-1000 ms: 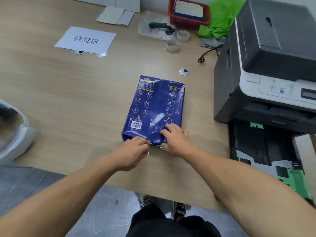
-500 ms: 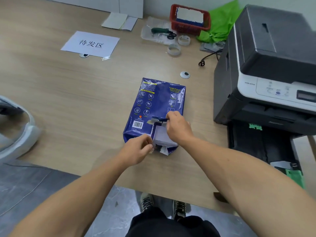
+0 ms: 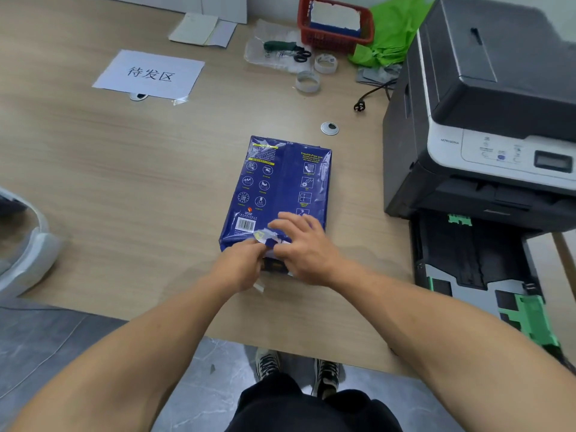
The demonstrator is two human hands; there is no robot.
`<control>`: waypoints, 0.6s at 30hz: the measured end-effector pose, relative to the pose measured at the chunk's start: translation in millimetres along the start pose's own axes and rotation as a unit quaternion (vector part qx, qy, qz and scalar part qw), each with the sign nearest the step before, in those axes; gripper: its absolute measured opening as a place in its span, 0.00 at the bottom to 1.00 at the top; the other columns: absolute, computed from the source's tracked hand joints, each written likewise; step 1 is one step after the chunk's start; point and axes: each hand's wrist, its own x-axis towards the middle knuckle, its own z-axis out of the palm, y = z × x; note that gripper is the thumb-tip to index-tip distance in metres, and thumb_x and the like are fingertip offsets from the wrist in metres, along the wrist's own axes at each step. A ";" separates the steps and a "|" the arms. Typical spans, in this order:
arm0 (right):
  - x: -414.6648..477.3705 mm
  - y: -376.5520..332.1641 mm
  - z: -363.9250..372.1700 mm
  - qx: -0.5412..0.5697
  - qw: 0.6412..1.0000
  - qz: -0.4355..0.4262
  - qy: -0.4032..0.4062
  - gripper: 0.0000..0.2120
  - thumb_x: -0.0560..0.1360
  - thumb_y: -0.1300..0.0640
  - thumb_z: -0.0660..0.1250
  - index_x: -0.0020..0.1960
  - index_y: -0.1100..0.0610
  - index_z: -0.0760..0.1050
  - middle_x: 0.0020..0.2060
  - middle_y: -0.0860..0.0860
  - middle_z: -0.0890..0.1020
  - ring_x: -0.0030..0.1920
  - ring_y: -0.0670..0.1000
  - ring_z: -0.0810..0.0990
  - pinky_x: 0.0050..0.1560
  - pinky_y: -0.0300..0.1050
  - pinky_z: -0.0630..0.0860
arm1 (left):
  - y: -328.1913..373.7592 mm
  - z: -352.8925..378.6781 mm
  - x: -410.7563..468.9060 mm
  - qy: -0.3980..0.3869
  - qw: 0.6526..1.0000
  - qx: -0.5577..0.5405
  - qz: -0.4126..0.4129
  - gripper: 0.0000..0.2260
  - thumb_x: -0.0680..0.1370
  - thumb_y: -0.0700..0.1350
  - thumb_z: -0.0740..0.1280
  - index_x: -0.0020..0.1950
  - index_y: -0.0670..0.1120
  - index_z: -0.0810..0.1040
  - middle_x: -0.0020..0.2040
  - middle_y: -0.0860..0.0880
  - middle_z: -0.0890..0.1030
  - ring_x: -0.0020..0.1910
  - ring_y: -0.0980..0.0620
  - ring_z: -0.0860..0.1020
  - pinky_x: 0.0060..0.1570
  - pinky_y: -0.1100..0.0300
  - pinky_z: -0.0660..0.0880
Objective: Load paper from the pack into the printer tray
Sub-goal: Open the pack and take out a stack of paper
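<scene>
Your wooden table (image 3: 124, 182) fills most of the frame, with the printer (image 3: 486, 98) at the right edge and its tray (image 3: 467, 263) pulled out empty at lower right. The blue paper pack (image 3: 280, 188) lies flat at the centre of the frame, its near end torn open. There your left hand (image 3: 240, 266) pinches a loose flap of wrapper, while your right hand (image 3: 307, 249) rests on the pack, fingers spread and grasping nothing.

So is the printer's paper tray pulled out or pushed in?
Pulled out: the paper tray juts from under the printer, no paper visible inside.
</scene>
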 end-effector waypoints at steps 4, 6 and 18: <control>-11.3 -3.8 13.0 -0.003 0.995 0.054 -0.079 0.09 0.71 0.55 0.65 0.45 0.50 0.83 0.76 0.52 0.66 0.77 0.61 0.58 0.69 0.72 0.58 | -7.9 -2.4 6.8 0.072 0.995 0.038 0.049 0.21 0.79 0.41 0.63 0.71 0.51 0.73 0.68 0.49 0.76 0.62 0.43 0.77 0.54 0.51 0.76; -9.0 -2.7 15.7 -0.008 0.991 0.115 -0.068 0.08 0.72 0.56 0.67 0.49 0.53 0.82 0.78 0.52 0.60 0.79 0.60 0.53 0.69 0.73 0.57 | -14.5 -4.0 9.7 0.077 0.991 0.088 0.070 0.18 0.77 0.40 0.67 0.68 0.49 0.77 0.66 0.48 0.77 0.58 0.41 0.77 0.51 0.48 0.78; 15.0 19.5 28.8 -0.124 0.978 0.142 -0.093 0.07 0.69 0.57 0.73 0.44 0.55 0.77 0.79 0.57 0.56 0.79 0.63 0.49 0.66 0.78 0.53 | -34.3 -1.8 24.9 0.140 0.948 0.274 0.081 0.13 0.59 0.43 0.79 0.41 0.48 0.81 0.52 0.45 0.79 0.45 0.41 0.74 0.43 0.50 0.63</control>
